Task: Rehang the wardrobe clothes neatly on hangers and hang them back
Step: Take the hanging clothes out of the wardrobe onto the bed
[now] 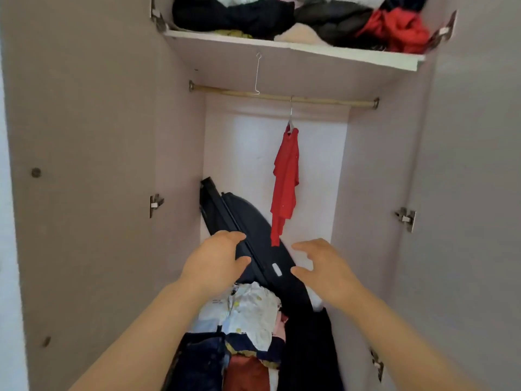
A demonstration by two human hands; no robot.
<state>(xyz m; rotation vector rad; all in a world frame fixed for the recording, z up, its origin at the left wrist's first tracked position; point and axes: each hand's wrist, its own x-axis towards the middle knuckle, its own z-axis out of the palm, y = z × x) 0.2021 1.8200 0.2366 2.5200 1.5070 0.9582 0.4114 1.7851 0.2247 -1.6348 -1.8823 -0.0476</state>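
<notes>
The left hand (217, 259) and right hand (321, 266) reach side by side into the open wardrobe, both released, with fingers loosely bent, thumbs apart and nothing in either grasp. The left hand's fingertips overlap the long black folded panel (225, 210), which leans from ten o'clock down towards four; whether they touch it I cannot tell. A small white tab (277, 269) sits on the panel between the hands, too small to show any writing. At twelve o'clock from the right hand hangs the red shirt (285, 187) on its hanger (290, 124), its hem just above the gap between the hands. The hanger hooks on the wooden rail (324, 101), where open rail shows on both sides. A bare wire hook (257, 74) hangs near the rail's left end. At six o'clock lies a heap of mixed clothes (251, 317). Above the rail, the white shelf (352, 56) carries bundled dark and red clothes (310, 19). The doors stand open at nine and three o'clock.
</notes>
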